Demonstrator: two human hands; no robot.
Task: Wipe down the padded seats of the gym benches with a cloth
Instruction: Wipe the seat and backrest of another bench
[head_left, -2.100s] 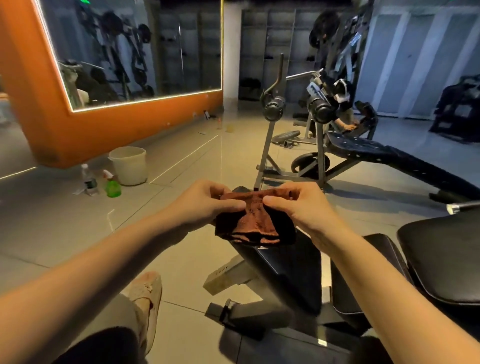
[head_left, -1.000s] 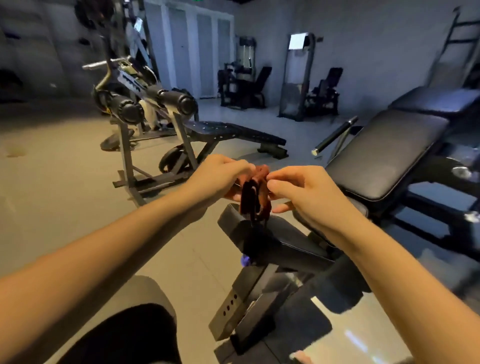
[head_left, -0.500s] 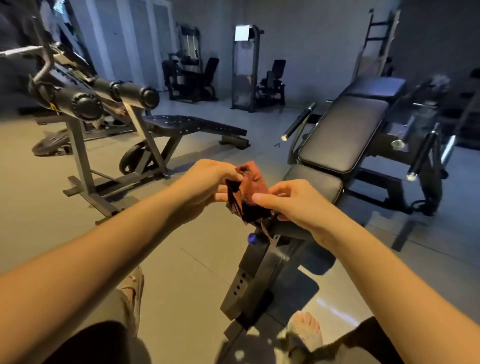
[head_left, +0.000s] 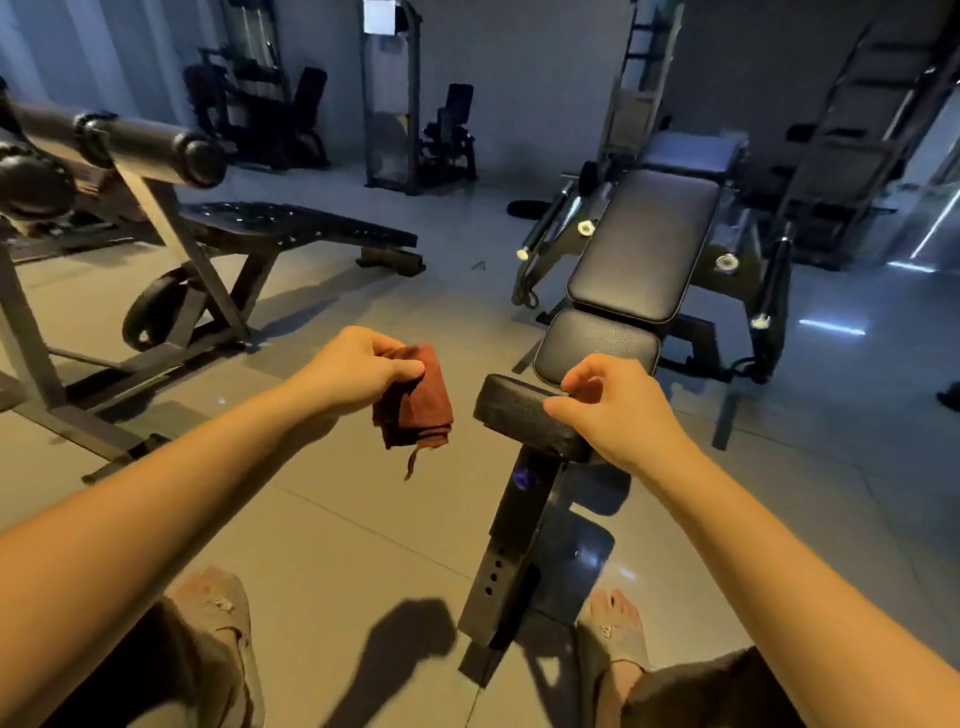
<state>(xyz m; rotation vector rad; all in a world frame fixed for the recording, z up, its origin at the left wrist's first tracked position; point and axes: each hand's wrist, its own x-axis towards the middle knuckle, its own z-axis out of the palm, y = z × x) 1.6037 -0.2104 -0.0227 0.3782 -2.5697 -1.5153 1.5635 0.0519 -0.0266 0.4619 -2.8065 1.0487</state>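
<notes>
Head view: the left hand grips the rust-red cloth. The cloth is folded into a wad, pinched at its top edge and hanging in the air left of the bench. The right hand hovers loosely curled over the front pad, holding nothing. Beyond lie the seat pad and backrest. That cloth looks light, soft and floppy. Best flattened under the palm, I'd say, since the padding should give under pressure.
</notes>
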